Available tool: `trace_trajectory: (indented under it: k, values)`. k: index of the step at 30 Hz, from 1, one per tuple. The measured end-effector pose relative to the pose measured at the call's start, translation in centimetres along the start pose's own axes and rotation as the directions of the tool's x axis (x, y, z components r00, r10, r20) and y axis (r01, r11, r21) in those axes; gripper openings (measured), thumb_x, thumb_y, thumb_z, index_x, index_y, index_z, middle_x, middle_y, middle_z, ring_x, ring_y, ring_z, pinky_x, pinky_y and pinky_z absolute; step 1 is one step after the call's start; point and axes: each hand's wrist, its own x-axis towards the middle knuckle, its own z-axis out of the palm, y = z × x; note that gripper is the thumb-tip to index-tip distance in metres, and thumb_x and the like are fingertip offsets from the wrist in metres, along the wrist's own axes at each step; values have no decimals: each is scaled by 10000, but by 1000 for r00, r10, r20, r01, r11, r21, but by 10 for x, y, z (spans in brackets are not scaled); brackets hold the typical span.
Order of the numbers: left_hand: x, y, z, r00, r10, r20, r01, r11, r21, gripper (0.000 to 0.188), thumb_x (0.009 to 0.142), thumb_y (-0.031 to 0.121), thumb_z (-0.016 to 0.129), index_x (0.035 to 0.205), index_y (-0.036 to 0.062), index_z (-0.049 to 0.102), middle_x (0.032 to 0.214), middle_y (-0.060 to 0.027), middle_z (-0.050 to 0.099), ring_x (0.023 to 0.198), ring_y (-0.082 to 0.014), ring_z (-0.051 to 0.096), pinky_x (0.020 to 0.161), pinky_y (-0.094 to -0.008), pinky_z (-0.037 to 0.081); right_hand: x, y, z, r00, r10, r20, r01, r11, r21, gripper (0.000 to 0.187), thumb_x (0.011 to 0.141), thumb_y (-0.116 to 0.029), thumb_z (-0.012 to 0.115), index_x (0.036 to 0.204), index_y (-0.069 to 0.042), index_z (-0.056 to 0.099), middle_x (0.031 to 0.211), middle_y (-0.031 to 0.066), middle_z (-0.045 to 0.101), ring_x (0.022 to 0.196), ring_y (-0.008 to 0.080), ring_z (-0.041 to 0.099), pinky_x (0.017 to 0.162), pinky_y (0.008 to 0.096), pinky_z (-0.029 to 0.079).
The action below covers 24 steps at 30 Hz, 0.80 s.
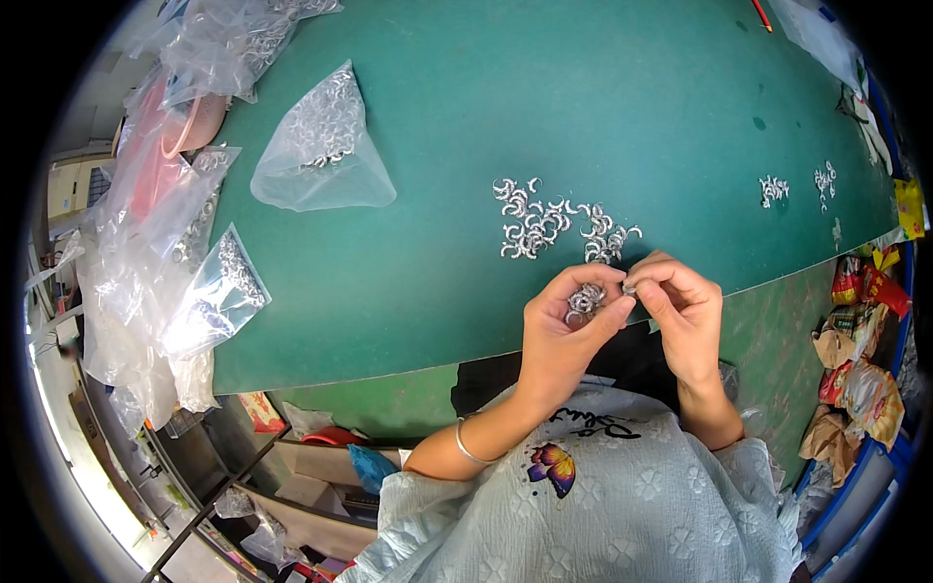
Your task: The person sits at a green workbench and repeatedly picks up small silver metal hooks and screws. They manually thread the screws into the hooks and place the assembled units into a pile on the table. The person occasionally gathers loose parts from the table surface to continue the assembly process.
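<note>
My left hand [569,325] is cupped around several small silver curved metal pieces [585,299], which show in its palm. Close against its fingertips, my right hand [682,306] pinches one small silver metal piece [629,289] between thumb and finger. Both hands are over the near edge of the green table [437,291]. Just beyond them lies a loose pile of silver crescent-shaped pieces [533,228], with a smaller cluster [604,236] right behind my fingers.
An open clear plastic bag [326,160] of such pieces lies at the left. More bags [228,282] and a pink basket [199,124] crowd the left edge. Two small heaps [774,190] sit at the right. Packages [865,389] stand beyond the table's right edge.
</note>
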Motion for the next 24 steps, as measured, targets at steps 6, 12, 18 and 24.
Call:
trace_trajectory:
  k: [6,12,18,24]
  values:
    - [0,0,-3,1000,5,-4,-5,1000,25,136,801,-1,606,930,-1,562,860,-51,543,717,-90,511,621,-203,431,-3,3,-3,1000,18,-1,-18,993,-112,34,792,11,605,821,24,616,786,54,600,726,91,529,617,220,402]
    - [3,-5,-6,997,31,64,-9,950,-312,82,865,76,544,897,4,567,876,-77,532,719,-134,500,672,-254,430,26,0,-7,912,-406,-55,218,595,-773,162,684,-3,669,839,-10,623,795,75,584,737,204,524,628,275,398]
    - [1,-3,-9,991,-24,130,70,931,-357,124,860,91,557,939,-2,580,835,-90,545,737,-148,509,685,-279,446,32,13,-12,873,-479,93,273,321,-907,133,677,-1,664,797,-22,610,840,69,573,786,239,507,667,332,398]
    - [-1,-4,-12,989,50,136,-4,948,-317,135,823,12,584,947,-41,589,885,-114,601,750,-160,582,724,-281,483,33,16,-14,826,-562,32,325,430,-843,110,694,41,637,785,-10,601,769,76,580,701,218,524,619,283,398]
